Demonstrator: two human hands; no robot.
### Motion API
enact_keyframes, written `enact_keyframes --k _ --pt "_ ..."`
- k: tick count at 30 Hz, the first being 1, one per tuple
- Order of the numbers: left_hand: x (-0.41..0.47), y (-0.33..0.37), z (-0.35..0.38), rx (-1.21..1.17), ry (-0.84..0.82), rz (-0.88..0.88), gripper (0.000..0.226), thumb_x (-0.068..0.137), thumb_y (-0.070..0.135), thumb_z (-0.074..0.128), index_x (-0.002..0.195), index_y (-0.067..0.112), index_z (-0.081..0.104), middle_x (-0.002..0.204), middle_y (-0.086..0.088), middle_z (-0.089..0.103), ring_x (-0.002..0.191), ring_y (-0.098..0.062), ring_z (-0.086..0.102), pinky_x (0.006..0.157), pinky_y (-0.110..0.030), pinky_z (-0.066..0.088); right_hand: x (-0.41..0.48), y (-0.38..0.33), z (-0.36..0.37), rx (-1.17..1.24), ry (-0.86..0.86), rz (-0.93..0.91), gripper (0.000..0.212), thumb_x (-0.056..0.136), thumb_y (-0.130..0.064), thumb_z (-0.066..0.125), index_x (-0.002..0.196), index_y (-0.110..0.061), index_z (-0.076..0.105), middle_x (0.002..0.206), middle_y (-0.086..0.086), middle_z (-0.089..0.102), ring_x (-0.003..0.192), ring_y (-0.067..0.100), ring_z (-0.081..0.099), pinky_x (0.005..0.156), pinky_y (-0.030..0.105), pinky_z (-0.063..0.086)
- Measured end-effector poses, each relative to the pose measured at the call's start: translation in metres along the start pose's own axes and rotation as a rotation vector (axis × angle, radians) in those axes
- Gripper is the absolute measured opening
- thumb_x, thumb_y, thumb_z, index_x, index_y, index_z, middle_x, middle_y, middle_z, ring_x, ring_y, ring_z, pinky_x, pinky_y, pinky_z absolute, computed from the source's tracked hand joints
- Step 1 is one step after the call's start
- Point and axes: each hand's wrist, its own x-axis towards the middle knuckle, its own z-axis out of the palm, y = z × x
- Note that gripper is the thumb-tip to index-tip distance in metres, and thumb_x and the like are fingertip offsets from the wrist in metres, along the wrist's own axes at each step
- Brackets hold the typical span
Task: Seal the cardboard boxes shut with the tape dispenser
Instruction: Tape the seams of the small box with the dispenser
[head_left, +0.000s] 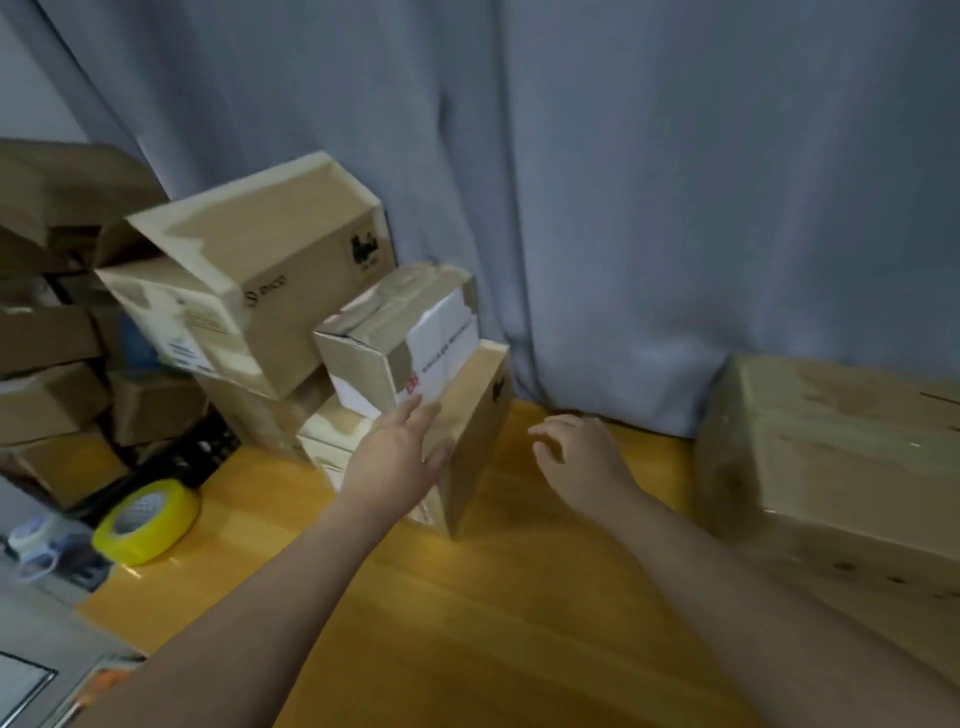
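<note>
Grey curtain (649, 182) is hanging across the whole back, and a yellow wooden table (493, 613) is filling the foreground of the head view. At about 10 o'clock from centre, cardboard boxes are leaning in a loose stack. A tilted box (260, 280) is lying on top, a labelled box (395, 348) is sitting at its 4 o'clock, and a low box (475, 441) is standing beneath that on the table.

The left hand (400, 452) is lying flat on the low box, fingers straight and slightly spread, fingertips reaching the labelled box's lower edge. The right hand (576, 457) is hovering over the table at the low box's 3 o'clock, fingers loosely curled, holding nothing.

A big box (841, 467) is resting at 3 o'clock against the curtain. A yellow tape roll (148, 519) is standing on edge at 8 o'clock. A pale blurred thing (36, 545) is lying at the roll's 9 o'clock, too unclear to name.
</note>
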Motion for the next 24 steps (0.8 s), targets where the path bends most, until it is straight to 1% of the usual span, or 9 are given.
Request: enact_keyframes --k 2,4,7,10,13,15,17,21,24 --pt "0.017 -0.036 -0.016 -0.002 0.058 -0.013 0.066 0.091 0.043 0.057 0.146 0.014 0.036 0.154 -0.013 0.028 0.139 -0.032 0.028 0.111 -0.04 0.026 0.021 -0.026 0.019 0.048 0.008 -0.002 0.031 0.1 -0.025 0.044 0.127 -0.019 0.06 0.135 -0.002 0.054 0.128 0.015 0.044 0.111 0.032 0.023" --pt "0.039 -0.061 -0.029 0.026 0.083 -0.059 0.078 0.087 0.053 0.058 0.148 0.014 0.029 0.156 -0.017 0.018 0.141 -0.036 0.02 0.113 -0.044 0.021 0.037 -0.048 0.035 0.141 0.015 0.025 0.03 0.099 -0.022 0.047 0.125 -0.015 0.061 0.132 0.001 0.056 0.124 0.016 0.047 0.1 0.023 0.032" --pt "0.08 -0.08 -0.042 0.086 0.051 -0.095 0.096 0.078 0.07 0.055 0.151 0.019 0.019 0.158 -0.018 0.006 0.144 -0.037 0.01 0.116 -0.045 0.013 0.053 -0.07 0.046 0.236 0.027 0.09 0.031 0.099 -0.019 0.048 0.126 -0.012 0.06 0.13 0.002 0.057 0.12 0.015 0.051 0.089 0.014 0.033" --pt "0.123 -0.091 -0.049 0.133 -0.14 -0.146 0.111 0.07 0.085 0.045 0.153 0.027 -0.001 0.158 -0.02 -0.009 0.145 -0.039 -0.004 0.117 -0.049 0.006 0.067 -0.079 0.053 0.264 0.033 0.154 0.03 0.099 -0.017 0.048 0.125 -0.013 0.062 0.126 0.002 0.06 0.115 0.016 0.055 0.085 0.018 0.039" --pt "0.154 -0.095 -0.052 0.126 -0.348 -0.211 0.124 0.059 0.093 0.043 0.149 0.034 -0.017 0.156 -0.024 -0.017 0.143 -0.046 -0.007 0.116 -0.055 0.005 0.082 -0.086 0.056 0.288 0.058 0.2 0.028 0.096 -0.012 0.047 0.117 -0.009 0.066 0.118 0.007 0.065 0.11 0.024 0.058 0.089 0.033 0.048" --pt "0.162 -0.095 -0.052 0.129 -0.427 -0.198 0.124 0.058 0.092 0.048 0.147 0.039 -0.019 0.156 -0.023 -0.015 0.142 -0.048 -0.002 0.114 -0.057 0.01 0.09 -0.092 0.055 0.326 0.069 0.225 0.028 0.097 -0.011 0.046 0.117 -0.008 0.066 0.117 0.006 0.065 0.11 0.024 0.059 0.091 0.035 0.048" --pt "0.164 -0.095 -0.052 0.147 -0.447 -0.179 0.119 0.061 0.088 0.052 0.147 0.042 -0.015 0.157 -0.023 -0.007 0.141 -0.048 0.006 0.111 -0.058 0.015 0.094 -0.096 0.057 0.384 0.099 0.255 0.029 0.097 -0.011 0.047 0.12 -0.009 0.066 0.118 0.005 0.066 0.11 0.02 0.06 0.09 0.028 0.046" --pt "0.15 -0.097 -0.041 0.133 -0.294 -0.159 0.107 0.064 0.079 0.054 0.146 0.046 -0.007 0.152 -0.02 0.01 0.134 -0.044 0.018 0.105 -0.057 0.019 0.094 -0.092 0.069 0.48 0.136 0.334 0.027 0.097 -0.008 0.05 0.118 -0.005 0.066 0.118 0.006 0.066 0.112 0.017 0.059 0.084 0.012 0.038" --pt "0.133 -0.099 -0.04 0.053 -0.174 -0.106 0.109 0.064 0.077 0.056 0.145 0.046 -0.01 0.154 -0.016 0.011 0.136 -0.042 0.018 0.107 -0.058 0.016 0.089 -0.08 0.07 0.548 0.19 0.423 0.027 0.096 -0.011 0.052 0.121 -0.007 0.064 0.116 0.005 0.066 0.106 0.014 0.059 0.086 0.015 0.038"
